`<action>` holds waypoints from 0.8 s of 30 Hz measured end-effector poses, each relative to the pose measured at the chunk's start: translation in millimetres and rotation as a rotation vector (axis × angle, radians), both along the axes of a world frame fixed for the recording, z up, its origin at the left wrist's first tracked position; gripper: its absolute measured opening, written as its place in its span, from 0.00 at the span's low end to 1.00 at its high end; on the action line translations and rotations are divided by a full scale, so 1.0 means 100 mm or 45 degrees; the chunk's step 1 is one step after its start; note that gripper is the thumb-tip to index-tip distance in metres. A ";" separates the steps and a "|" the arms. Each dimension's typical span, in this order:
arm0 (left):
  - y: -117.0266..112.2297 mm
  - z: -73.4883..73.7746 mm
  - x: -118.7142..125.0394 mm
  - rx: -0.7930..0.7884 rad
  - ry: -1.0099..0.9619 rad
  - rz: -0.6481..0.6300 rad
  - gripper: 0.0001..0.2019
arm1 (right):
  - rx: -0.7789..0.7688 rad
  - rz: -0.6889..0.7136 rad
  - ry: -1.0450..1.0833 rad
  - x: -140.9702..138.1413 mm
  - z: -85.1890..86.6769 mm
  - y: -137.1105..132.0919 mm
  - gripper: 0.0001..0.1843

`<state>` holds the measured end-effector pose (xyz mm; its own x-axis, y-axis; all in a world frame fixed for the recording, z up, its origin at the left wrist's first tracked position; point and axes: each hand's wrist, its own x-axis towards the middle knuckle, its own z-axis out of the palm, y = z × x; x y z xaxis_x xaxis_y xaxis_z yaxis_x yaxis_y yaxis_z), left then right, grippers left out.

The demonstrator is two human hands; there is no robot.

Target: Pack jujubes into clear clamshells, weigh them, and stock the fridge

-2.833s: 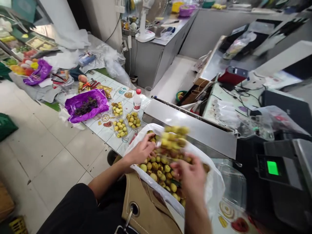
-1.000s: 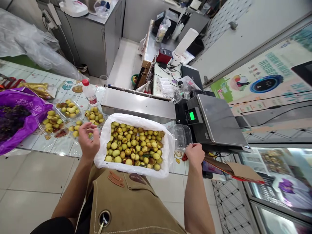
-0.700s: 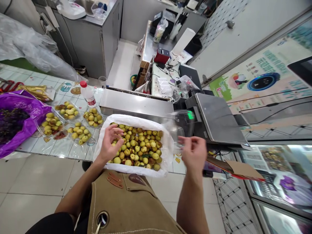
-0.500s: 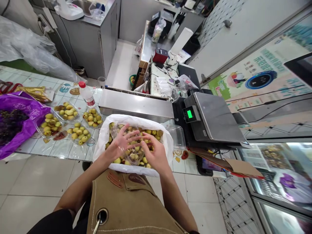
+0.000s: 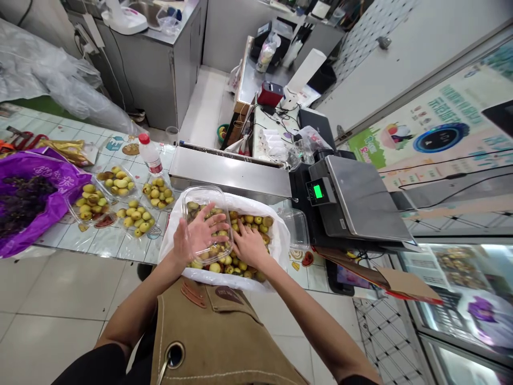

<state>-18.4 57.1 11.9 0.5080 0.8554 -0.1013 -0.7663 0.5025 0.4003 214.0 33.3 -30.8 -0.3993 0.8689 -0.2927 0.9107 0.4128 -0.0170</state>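
Note:
A box lined with a white plastic bag [image 5: 282, 240] holds many small yellow-green and brown fruits, which look like jujubes [image 5: 228, 262]. My left hand [image 5: 202, 232] supports a clear plastic container [image 5: 206, 192] tilted over the left part of the box. Its palm faces up and its fingers are spread, seen through the clear wall. My right hand [image 5: 251, 246] reaches down onto the fruits, palm down, fingers apart and touching them. Whether a fruit is under its fingertips is hidden.
Left of the box stand several filled clear punnets [image 5: 136, 218], a red-capped bottle [image 5: 150, 155] and a purple bag [image 5: 60, 187] of dark grapes. To the right are another clear container [image 5: 295, 227] and a scale [image 5: 360, 198]. A metal ledge [image 5: 230, 174] runs behind.
The clear container has tilted up and moved left with my left hand. My right hand has left the container and gone down onto the fruits. The view has shifted slightly.

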 end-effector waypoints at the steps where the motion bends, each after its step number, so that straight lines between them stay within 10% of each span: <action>1: 0.00 0.01 0.00 -0.004 0.002 0.002 0.52 | -0.025 0.058 -0.021 0.00 0.03 -0.01 0.33; 24: 0.00 -0.06 0.00 -0.033 -0.025 -0.001 0.51 | -0.223 0.352 -0.129 -0.09 0.20 0.07 0.23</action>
